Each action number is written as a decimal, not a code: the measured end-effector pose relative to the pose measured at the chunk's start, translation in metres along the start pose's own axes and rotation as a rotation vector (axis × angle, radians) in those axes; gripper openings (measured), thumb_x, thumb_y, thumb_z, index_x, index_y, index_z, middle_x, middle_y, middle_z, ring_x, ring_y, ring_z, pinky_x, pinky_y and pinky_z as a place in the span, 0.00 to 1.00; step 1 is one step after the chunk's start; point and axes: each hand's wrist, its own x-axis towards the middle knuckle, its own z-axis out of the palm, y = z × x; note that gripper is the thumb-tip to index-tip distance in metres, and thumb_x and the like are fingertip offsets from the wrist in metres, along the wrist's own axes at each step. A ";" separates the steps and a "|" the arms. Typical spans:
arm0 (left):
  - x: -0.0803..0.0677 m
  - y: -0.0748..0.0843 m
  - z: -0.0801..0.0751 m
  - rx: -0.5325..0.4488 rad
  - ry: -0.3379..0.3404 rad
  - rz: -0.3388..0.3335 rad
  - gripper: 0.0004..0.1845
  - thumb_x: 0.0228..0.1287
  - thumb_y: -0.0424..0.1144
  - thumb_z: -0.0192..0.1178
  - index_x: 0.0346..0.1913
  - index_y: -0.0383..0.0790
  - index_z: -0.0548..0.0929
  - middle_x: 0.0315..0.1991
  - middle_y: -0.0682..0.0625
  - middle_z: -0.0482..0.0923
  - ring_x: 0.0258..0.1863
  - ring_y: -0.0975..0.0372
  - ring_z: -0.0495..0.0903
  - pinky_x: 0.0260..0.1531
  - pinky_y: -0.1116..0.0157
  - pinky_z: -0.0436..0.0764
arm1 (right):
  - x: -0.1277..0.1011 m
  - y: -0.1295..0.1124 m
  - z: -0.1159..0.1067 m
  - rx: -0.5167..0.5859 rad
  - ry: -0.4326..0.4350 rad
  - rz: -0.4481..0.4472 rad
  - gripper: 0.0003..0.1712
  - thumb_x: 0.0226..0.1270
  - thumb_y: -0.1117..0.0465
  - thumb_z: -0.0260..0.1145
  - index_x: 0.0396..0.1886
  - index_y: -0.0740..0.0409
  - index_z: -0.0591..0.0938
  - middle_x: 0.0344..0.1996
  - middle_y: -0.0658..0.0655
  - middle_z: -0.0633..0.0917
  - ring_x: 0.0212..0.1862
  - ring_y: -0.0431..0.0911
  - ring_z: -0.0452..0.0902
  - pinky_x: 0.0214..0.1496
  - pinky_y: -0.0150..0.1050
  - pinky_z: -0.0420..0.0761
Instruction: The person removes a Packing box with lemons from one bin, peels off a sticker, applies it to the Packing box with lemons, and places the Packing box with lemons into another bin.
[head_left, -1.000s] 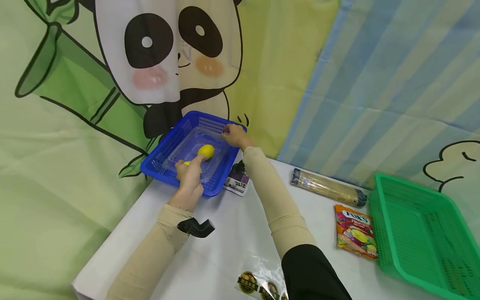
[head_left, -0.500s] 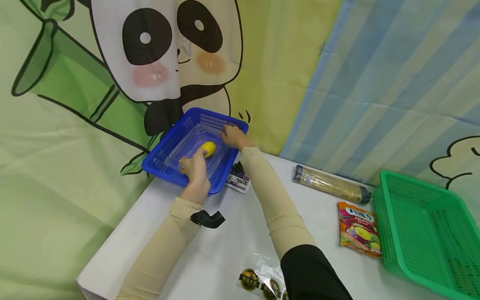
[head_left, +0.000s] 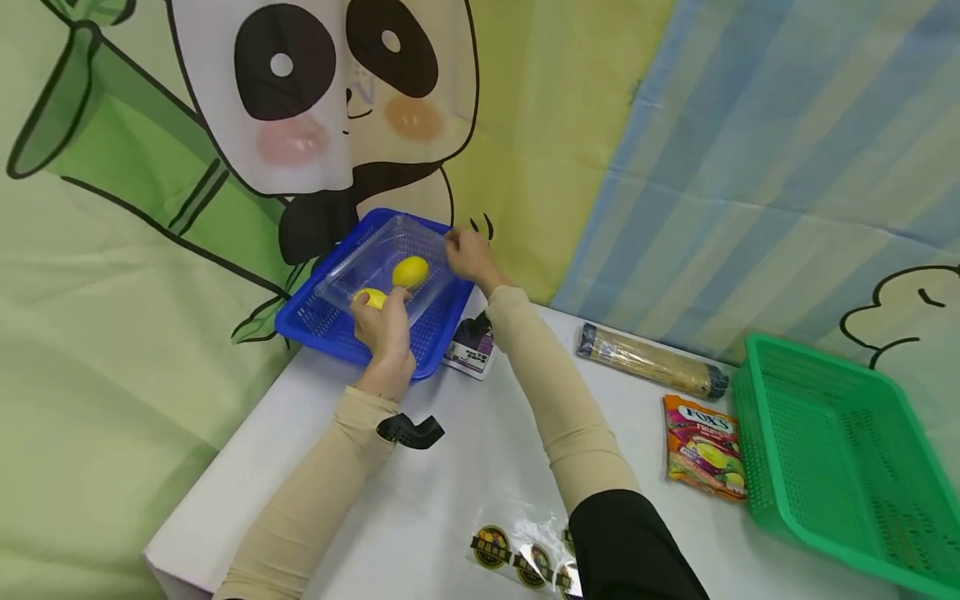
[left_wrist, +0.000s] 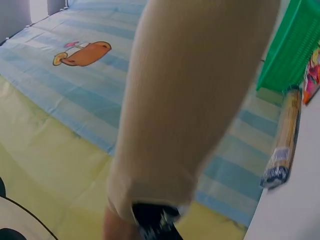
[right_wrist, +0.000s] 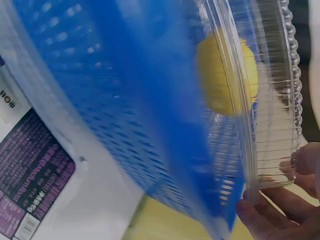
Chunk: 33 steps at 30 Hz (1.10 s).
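I have both hands on the clear plastic box (head_left: pixel 382 271), which sits tilted inside the blue basket (head_left: pixel 330 321) in the upper left of the head view. My left hand (head_left: pixel 386 329) grips the near end of the box, fingers curled over its edge beside one lemon (head_left: pixel 371 297). My right hand (head_left: pixel 465 254) holds the far end, fingertips (right_wrist: pixel 260 217) pinching the ribbed rim, as the right wrist view shows at its lower right. A second lemon (head_left: pixel 410 272) lies inside the box, near its middle.

I judge the step in hand to be raising the box out of the basket: its far end already rides above the basket wall. The next move calls for keeping the box level, since the lemons can roll inside it, and for clearing the basket rim before carrying it over the white table (head_left: pixel 450 467).

Further right on the table lie a long packet of noodles (head_left: pixel 648 365), a bag of sweets (head_left: pixel 703 447) and a green basket (head_left: pixel 840 462). A purple packet (head_left: pixel 468 350) lies just beside the blue basket, and a clear bag with round stickers (head_left: pixel 517 554) sits at the bottom centre.
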 end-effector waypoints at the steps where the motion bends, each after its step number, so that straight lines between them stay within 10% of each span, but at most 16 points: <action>1: 0.001 0.002 0.000 0.027 0.016 0.015 0.43 0.57 0.43 0.65 0.76 0.47 0.61 0.76 0.43 0.58 0.75 0.51 0.59 0.78 0.53 0.56 | 0.000 -0.002 -0.004 0.020 0.024 0.000 0.22 0.82 0.61 0.50 0.66 0.64 0.79 0.57 0.63 0.86 0.37 0.47 0.77 0.45 0.39 0.79; 7: 0.014 0.008 -0.002 0.088 0.024 0.124 0.37 0.65 0.44 0.61 0.76 0.51 0.61 0.72 0.47 0.70 0.73 0.56 0.65 0.80 0.52 0.51 | -0.007 -0.014 -0.031 0.164 0.105 0.022 0.20 0.81 0.58 0.56 0.64 0.61 0.82 0.59 0.63 0.85 0.59 0.52 0.81 0.61 0.44 0.82; 23: 0.021 0.015 0.006 -0.022 -0.213 0.378 0.24 0.79 0.33 0.50 0.75 0.43 0.70 0.75 0.52 0.68 0.53 0.64 0.72 0.46 0.70 0.72 | -0.082 0.004 -0.095 0.368 0.310 0.164 0.19 0.77 0.55 0.63 0.62 0.56 0.84 0.54 0.59 0.87 0.53 0.50 0.84 0.52 0.42 0.84; 33: 0.016 0.003 0.025 0.114 -0.478 0.407 0.25 0.77 0.34 0.56 0.74 0.47 0.73 0.75 0.55 0.71 0.58 0.61 0.75 0.49 0.67 0.76 | -0.163 0.037 -0.130 0.454 0.389 0.264 0.21 0.75 0.52 0.69 0.63 0.54 0.84 0.52 0.59 0.85 0.52 0.52 0.83 0.53 0.42 0.85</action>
